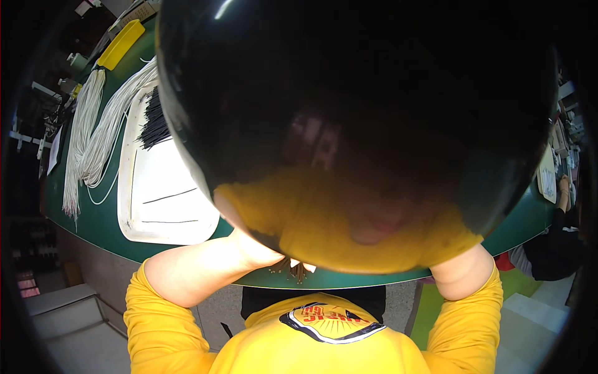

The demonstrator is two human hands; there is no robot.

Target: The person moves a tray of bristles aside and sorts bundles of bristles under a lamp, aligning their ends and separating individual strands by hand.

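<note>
A large glossy dark round thing [374, 93] fills the middle of the view and hides most of both hands. My left hand [252, 248] reaches in under its lower edge. Pale fingertips show there, closed around a small bundle of thin brownish wires [298, 274] whose ends fan out at the table's near edge. Only the wrist side of my right arm [464, 271] shows; the right hand itself is behind the dark thing. Left of my left hand is a white tray [134, 230] holding black wires [154, 124], with a few lying loose.
Long hanks of white wire [87, 137] lie on the green table [103, 221] at the left, beyond the tray. A yellow bin [121, 45] stands at the far left. Another person's arm [564, 193] is by a pale tray [547, 174] at the far right.
</note>
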